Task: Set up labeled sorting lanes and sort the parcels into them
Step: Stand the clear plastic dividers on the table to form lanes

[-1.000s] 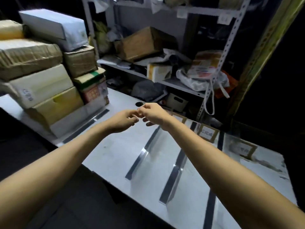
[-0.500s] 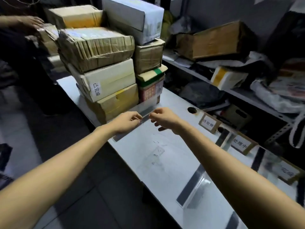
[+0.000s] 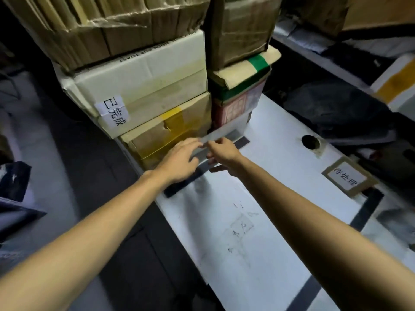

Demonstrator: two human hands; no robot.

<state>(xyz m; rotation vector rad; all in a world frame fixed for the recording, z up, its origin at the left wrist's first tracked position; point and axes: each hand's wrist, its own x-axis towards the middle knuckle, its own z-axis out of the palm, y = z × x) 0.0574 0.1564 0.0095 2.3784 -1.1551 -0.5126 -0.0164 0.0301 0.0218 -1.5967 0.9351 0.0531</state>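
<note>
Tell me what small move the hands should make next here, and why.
Probably lower the strip that the left hand and right hand pinch between them, and press it down along the dark tape line on the white table beside the stacked parcels. It appears to be held just above the surface, not yet stuck.

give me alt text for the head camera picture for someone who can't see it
Two bare hands, left hand and right hand, meet over a dark tape strip on a white table, pinching something pale and hard to identify. Just behind stands a stack of taped cardboard parcels; a handwritten paper lane label lies to the right.
</note>
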